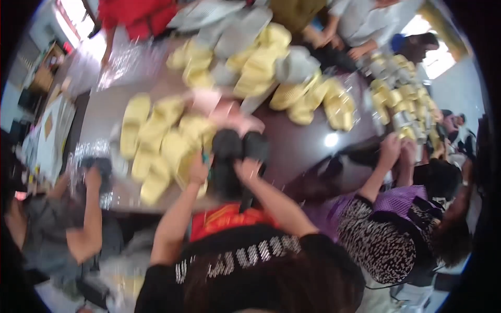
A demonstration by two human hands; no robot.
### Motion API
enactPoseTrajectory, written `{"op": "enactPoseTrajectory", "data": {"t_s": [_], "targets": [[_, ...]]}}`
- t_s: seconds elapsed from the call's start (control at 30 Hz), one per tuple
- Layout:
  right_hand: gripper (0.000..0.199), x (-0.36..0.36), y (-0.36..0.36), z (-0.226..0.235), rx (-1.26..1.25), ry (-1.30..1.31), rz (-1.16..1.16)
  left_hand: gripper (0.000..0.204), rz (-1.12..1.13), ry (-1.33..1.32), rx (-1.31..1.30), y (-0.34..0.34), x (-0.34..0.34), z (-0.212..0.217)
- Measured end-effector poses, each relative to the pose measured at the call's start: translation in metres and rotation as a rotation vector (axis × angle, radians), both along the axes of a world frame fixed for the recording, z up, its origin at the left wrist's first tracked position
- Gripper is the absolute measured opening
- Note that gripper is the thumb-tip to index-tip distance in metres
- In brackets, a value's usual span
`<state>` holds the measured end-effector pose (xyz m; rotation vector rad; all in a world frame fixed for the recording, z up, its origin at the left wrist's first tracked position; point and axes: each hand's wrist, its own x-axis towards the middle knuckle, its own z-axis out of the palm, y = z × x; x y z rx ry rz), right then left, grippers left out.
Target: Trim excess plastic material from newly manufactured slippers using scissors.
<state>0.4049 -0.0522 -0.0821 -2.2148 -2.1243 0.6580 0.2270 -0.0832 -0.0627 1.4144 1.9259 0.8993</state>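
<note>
A pair of black slippers (226, 151) lies in front of me at the table's near edge, soft with motion blur. My left hand (197, 170) is closed beside the left slipper, around a small teal thing (206, 158) whose kind is too blurred to tell. My right hand (247, 170) grips the near part of the right black slipper (255, 146); its fingertips are partly hidden. Just beyond the black pair lie pink slippers (229, 113). Several pale yellow slippers (175, 148) are heaped directly left of my left hand.
More yellow slippers (261, 62) and grey slippers (297, 65) cover the far side of the dark glossy table (308, 156). Clear plastic wrap (128, 65) lies far left. Co-workers sit close on both sides: a person's hand (93, 177) at left, another's hands (396, 148) at right.
</note>
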Motion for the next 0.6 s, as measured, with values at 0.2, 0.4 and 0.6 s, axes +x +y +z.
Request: {"op": "enactPoseTrajectory", "data": {"t_s": [0.2,0.4,0.6], "targets": [[0.049,0.018,0.0,-0.033,0.271,-0.142,0.062,0.033,-0.068,0.114,0.178,0.008,0.005,0.066],[0.059,0.031,-0.026,-0.041,0.627,0.035,0.209,0.038,-0.22,-0.852,-0.154,-0.018,0.038,0.08],[0.065,0.044,-0.014,-0.048,0.117,-0.113,-0.01,0.042,-0.291,-1.154,-0.256,-0.028,0.043,0.083]]}}
